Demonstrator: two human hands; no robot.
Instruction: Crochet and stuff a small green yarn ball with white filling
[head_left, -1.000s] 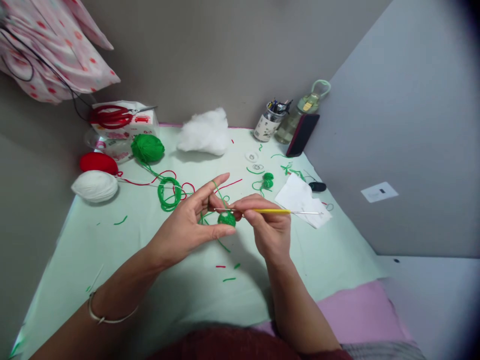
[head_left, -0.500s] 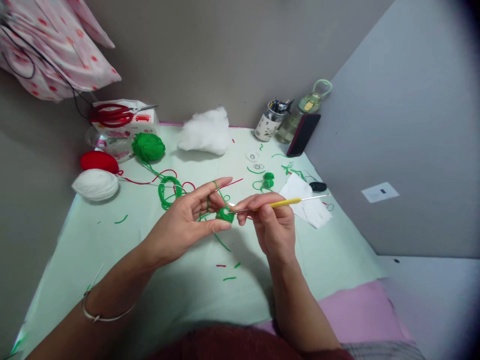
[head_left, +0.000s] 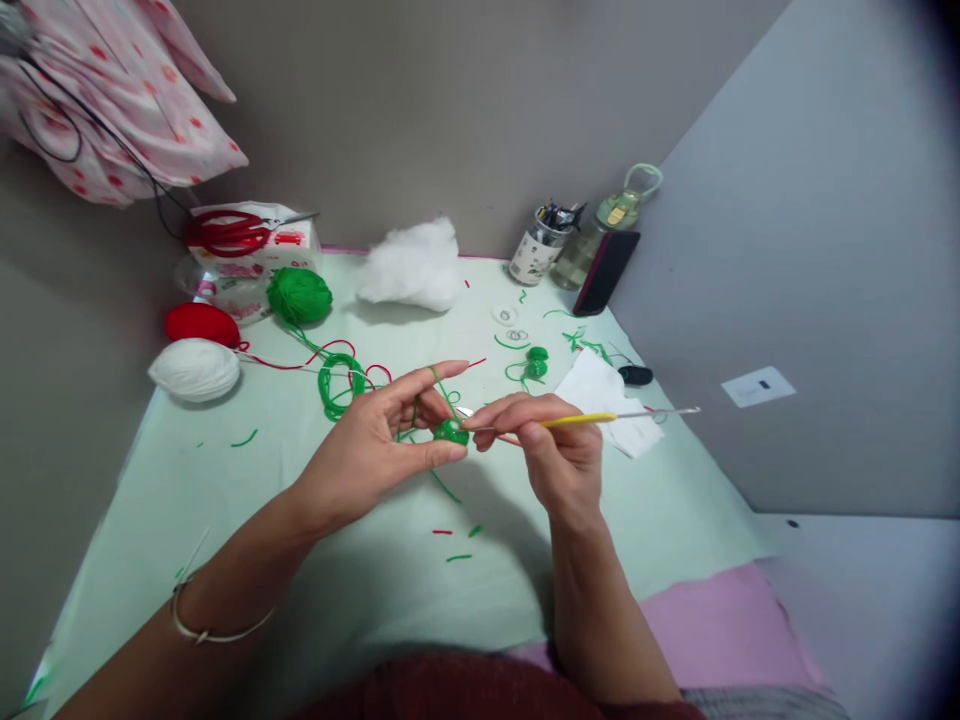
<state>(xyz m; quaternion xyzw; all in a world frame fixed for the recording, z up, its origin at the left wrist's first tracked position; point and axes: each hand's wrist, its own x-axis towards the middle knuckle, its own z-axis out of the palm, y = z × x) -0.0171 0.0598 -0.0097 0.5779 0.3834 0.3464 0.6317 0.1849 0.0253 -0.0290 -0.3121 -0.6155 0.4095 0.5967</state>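
Your right grip (head_left: 561,455), pinching the yellow hook (head_left: 577,420), had drawn away from your left grip (head_left: 367,437), which pinched the green piece (head_left: 451,433), seemingly pulling yarn (head_left: 443,390) through.

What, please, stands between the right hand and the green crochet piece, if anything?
Nothing visible. The right hand holds the yellow hook, which points straight at the green crochet piece in the left hand; whether its end is inside is too small to tell.
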